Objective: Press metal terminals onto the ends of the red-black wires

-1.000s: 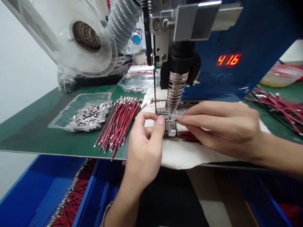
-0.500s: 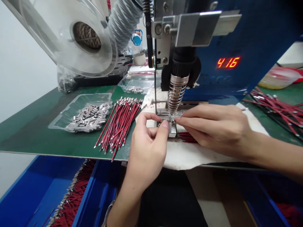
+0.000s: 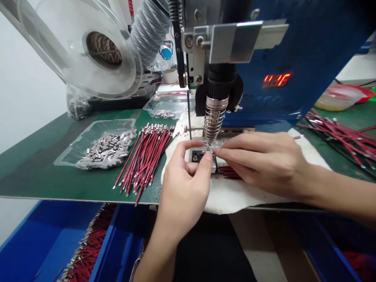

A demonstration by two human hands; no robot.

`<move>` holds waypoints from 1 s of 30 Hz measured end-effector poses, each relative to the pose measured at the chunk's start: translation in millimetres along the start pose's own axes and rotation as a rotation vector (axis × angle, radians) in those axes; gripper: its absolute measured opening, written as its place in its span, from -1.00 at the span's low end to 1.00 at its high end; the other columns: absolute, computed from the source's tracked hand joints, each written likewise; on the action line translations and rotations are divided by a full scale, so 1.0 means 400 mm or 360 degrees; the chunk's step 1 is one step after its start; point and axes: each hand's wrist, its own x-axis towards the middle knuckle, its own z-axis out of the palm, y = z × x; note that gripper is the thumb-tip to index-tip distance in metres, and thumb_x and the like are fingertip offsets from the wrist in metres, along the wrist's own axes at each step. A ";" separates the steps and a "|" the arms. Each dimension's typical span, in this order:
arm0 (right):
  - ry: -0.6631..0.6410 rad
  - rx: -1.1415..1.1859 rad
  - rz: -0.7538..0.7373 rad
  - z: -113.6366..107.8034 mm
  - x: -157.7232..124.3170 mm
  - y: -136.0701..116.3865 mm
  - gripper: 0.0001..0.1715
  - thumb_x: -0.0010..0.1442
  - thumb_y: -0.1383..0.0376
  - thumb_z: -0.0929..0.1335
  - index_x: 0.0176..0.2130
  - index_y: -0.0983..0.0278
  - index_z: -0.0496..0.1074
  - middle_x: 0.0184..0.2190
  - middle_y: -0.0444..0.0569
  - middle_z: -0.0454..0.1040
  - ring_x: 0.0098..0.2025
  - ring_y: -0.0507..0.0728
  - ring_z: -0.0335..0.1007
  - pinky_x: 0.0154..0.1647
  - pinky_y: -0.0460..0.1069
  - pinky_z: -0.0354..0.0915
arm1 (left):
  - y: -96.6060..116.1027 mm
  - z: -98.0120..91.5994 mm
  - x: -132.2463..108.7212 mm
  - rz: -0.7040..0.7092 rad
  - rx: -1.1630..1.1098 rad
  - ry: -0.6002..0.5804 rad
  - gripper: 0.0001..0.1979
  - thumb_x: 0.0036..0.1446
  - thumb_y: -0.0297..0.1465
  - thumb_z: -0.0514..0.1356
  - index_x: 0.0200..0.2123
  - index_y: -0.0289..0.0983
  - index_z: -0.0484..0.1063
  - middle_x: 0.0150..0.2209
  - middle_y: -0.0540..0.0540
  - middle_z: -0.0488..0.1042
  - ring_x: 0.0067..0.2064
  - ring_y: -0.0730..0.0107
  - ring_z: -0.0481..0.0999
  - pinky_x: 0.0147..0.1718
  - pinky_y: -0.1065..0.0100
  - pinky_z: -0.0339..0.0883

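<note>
My left hand [image 3: 185, 184] pinches thumb and forefinger at a small metal fixture block [image 3: 202, 158] under the spiral-guarded nozzle [image 3: 214, 119] of a blue machine [image 3: 293, 58]. What the pinch holds is too small to name. My right hand [image 3: 264, 160] reaches in from the right, fingers pressed together at the same spot, over a few red wires [image 3: 230, 171] lying beneath it. A bundle of red wires with metal tips [image 3: 145, 154] lies just left of my left hand.
A clear bag of small metal sleeves [image 3: 101, 147] sits on the green bench [image 3: 35, 164]. A transparent reel [image 3: 85, 47] hangs at upper left. More red wires [image 3: 337, 131] lie at right. Blue bins [image 3: 58, 243] with red wires stand below the bench edge.
The view shifted slightly. My left thumb and forefinger moved a little right onto the fixture. The machine's red display changed from 416 to blurred digits.
</note>
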 end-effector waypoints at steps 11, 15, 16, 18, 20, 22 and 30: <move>0.0016 -0.0085 -0.0083 -0.011 -0.001 -0.004 -0.80 0.34 0.51 0.45 -0.05 0.30 0.58 -0.22 -0.03 0.71 -0.33 0.11 0.55 -0.34 0.04 0.49 | -0.008 -0.019 -0.004 0.0027 0.0025 -0.0194 -0.63 0.34 -0.26 0.30 0.16 -0.19 0.52 -0.68 0.18 0.18 -0.67 0.52 0.08 -0.67 0.46 -0.09; -0.0022 -0.0135 -0.0146 -0.016 -0.006 -0.004 -0.79 0.33 0.50 0.45 -0.03 0.36 0.59 -0.21 0.01 0.71 -0.33 0.12 0.52 -0.32 0.05 0.46 | -0.005 -0.022 -0.004 0.0025 0.0080 -0.0262 -0.52 0.41 -0.23 0.22 0.31 -0.25 0.48 -0.74 0.15 0.26 -0.70 0.49 0.15 -0.67 0.46 0.02; -0.0024 -0.0152 -0.0146 -0.017 -0.007 -0.004 -0.80 0.35 0.49 0.45 -0.02 0.36 0.59 -0.21 0.00 0.70 -0.33 0.11 0.51 -0.32 0.04 0.45 | -0.003 -0.022 -0.003 0.0007 0.0064 -0.0291 -0.48 0.43 -0.22 0.20 0.35 -0.29 0.45 -0.75 0.13 0.30 -0.71 0.48 0.19 -0.66 0.47 0.07; -0.0034 -0.0190 -0.0135 -0.017 -0.008 -0.005 -0.81 0.39 0.46 0.43 -0.01 0.35 0.59 -0.21 -0.03 0.69 -0.33 0.09 0.50 -0.32 0.02 0.43 | 0.001 -0.023 -0.002 -0.0025 0.0033 -0.0359 -0.42 0.45 -0.20 0.18 0.41 -0.34 0.39 -0.75 0.11 0.35 -0.70 0.47 0.24 -0.64 0.48 0.15; -0.0042 -0.0212 -0.0130 -0.017 -0.009 -0.005 -0.82 0.42 0.44 0.41 0.00 0.33 0.59 -0.20 -0.05 0.68 -0.31 0.08 0.50 -0.30 0.01 0.42 | 0.002 -0.025 -0.001 -0.0030 0.0035 -0.0408 -0.39 0.45 -0.21 0.17 0.44 -0.37 0.35 -0.75 0.11 0.37 -0.70 0.47 0.27 -0.62 0.49 0.19; -0.0053 -0.0212 -0.0136 -0.016 -0.008 -0.005 -0.83 0.43 0.44 0.41 -0.01 0.33 0.59 -0.20 -0.05 0.69 -0.31 0.08 0.50 -0.29 0.01 0.42 | 0.002 -0.026 0.000 -0.0018 0.0056 -0.0402 -0.39 0.45 -0.22 0.18 0.45 -0.36 0.35 -0.74 0.12 0.36 -0.69 0.49 0.27 -0.62 0.51 0.19; -0.0042 -0.0145 -0.0148 -0.017 -0.006 -0.004 -0.85 0.43 0.45 0.40 -0.02 0.34 0.57 -0.20 -0.03 0.69 -0.32 0.09 0.47 -0.32 0.03 0.41 | -0.003 -0.021 -0.001 0.0001 0.0089 -0.0349 -0.44 0.44 -0.22 0.19 0.40 -0.34 0.41 -0.75 0.13 0.35 -0.70 0.50 0.25 -0.64 0.51 0.16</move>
